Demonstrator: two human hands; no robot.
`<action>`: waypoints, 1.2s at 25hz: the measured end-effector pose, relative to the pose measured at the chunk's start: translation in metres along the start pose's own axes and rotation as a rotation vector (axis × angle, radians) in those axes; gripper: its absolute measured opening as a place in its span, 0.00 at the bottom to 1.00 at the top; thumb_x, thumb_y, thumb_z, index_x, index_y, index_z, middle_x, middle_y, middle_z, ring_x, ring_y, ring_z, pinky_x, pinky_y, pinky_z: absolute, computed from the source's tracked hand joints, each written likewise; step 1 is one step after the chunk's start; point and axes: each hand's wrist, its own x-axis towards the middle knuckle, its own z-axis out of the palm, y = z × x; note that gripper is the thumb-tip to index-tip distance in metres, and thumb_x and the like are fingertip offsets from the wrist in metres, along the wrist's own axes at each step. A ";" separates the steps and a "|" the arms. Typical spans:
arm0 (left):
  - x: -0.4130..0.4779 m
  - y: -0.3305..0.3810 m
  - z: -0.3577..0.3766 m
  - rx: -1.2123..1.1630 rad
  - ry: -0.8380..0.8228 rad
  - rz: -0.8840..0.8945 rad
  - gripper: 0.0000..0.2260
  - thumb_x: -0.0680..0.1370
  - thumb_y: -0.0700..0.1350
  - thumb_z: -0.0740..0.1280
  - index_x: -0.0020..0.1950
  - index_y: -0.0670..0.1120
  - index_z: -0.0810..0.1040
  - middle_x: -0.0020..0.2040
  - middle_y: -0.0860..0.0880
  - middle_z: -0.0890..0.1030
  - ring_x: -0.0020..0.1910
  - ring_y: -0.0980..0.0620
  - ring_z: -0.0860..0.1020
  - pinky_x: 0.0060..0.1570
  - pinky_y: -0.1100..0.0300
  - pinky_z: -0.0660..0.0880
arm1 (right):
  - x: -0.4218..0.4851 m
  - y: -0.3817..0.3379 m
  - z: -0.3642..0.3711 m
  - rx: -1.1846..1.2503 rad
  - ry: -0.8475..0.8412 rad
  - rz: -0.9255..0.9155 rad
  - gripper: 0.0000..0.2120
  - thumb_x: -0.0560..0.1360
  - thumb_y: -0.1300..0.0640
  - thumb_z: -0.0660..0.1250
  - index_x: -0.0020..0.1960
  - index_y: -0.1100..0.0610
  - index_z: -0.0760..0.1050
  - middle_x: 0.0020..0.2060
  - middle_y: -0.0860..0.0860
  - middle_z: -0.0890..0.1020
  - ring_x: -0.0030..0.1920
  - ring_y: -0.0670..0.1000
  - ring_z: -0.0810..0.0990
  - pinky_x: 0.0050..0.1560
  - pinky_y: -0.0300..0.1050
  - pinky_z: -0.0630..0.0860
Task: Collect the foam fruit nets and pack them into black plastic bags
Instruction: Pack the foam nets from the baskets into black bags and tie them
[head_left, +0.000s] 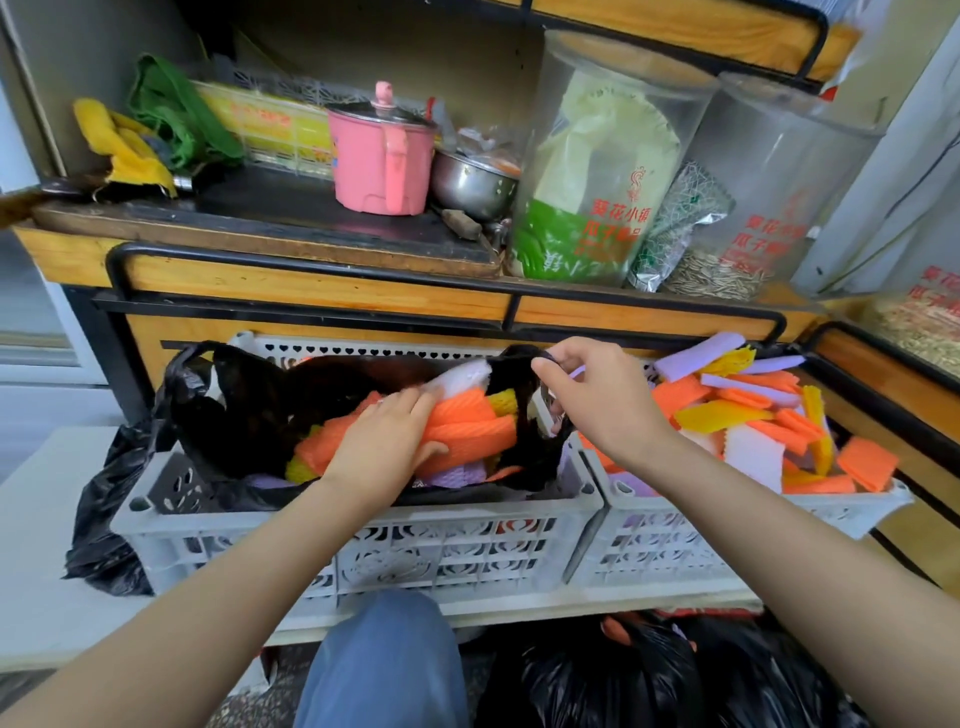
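Note:
A black plastic bag (244, 410) lines the left grey crate (395, 551) and holds orange, yellow, purple and white foam fruit nets (467, 431). My left hand (389, 441) lies on the orange nets inside the bag, fingers extended over them and thumb under one. My right hand (592, 395) pinches the bag's right handle (524, 364) and lifts it above the crate's rim. The right grey crate (675, 540) holds a loose pile of more foam nets (753, 421).
A wooden shelf (311, 280) with a black rail stands behind the crates, carrying a pink pot (382, 150), a steel bowl (472, 182) and clear jars (608, 166). Tied black bags (623, 675) lie on the floor below. My knee (384, 660) is under the crates.

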 end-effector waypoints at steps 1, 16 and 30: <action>0.001 -0.005 0.006 0.040 -0.044 -0.019 0.27 0.80 0.53 0.59 0.76 0.48 0.55 0.72 0.48 0.65 0.69 0.48 0.65 0.65 0.58 0.61 | 0.000 0.000 -0.001 -0.003 0.011 -0.001 0.09 0.78 0.56 0.63 0.42 0.59 0.76 0.29 0.45 0.76 0.38 0.53 0.80 0.42 0.44 0.75; 0.010 0.000 0.034 0.271 0.091 0.475 0.23 0.65 0.35 0.73 0.61 0.41 0.79 0.59 0.42 0.79 0.59 0.43 0.78 0.54 0.52 0.76 | 0.021 0.031 -0.010 0.119 0.073 0.083 0.10 0.79 0.54 0.63 0.44 0.58 0.78 0.34 0.49 0.78 0.31 0.53 0.79 0.37 0.48 0.80; 0.066 0.083 -0.032 -0.171 0.371 0.469 0.14 0.80 0.46 0.54 0.54 0.41 0.76 0.49 0.45 0.76 0.48 0.45 0.73 0.47 0.50 0.68 | 0.030 0.137 -0.032 0.019 0.085 0.064 0.11 0.79 0.52 0.60 0.52 0.58 0.76 0.44 0.53 0.81 0.44 0.53 0.79 0.48 0.51 0.75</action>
